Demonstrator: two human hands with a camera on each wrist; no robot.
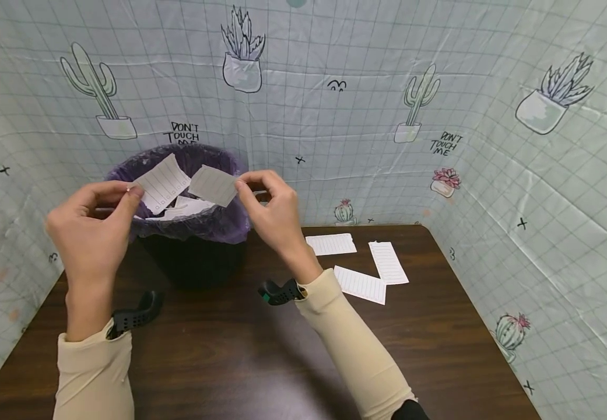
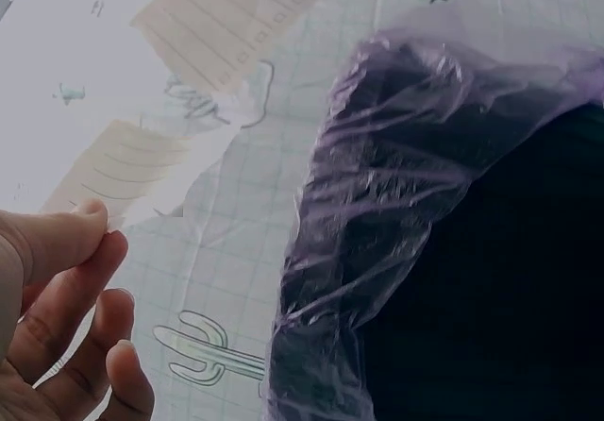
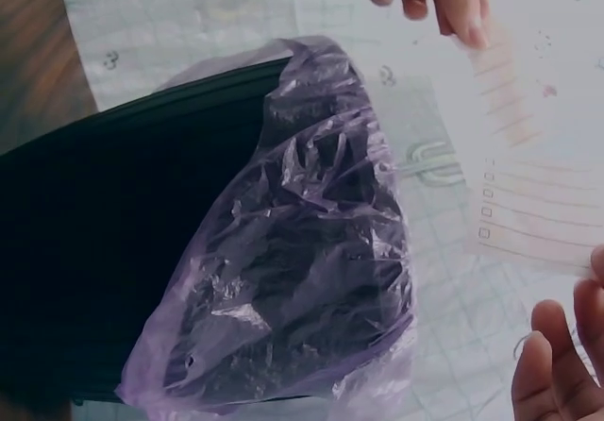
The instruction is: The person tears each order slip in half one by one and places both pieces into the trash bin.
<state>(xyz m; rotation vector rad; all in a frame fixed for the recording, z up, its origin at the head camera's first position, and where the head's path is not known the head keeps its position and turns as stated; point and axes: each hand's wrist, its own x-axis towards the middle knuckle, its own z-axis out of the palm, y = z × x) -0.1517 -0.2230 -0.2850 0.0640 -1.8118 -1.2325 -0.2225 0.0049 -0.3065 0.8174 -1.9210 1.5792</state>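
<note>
Between thumb and forefinger, my left hand pinches a lined paper piece with small checkboxes along one edge. My right hand pinches another paper piece by its right corner, its greyish face toward the head camera. Both pieces are held above the mouth of a dark bin lined with a purple plastic bag, and their near edges come close together. White paper scraps lie inside the bin. In the left wrist view, the left hand's paper hangs past the fingertips beside the bag.
Three lined paper slips lie on the dark wooden table right of the bin: one slip at the back, one to the right, one nearer. A cactus-printed sheet hangs around the table's back and sides.
</note>
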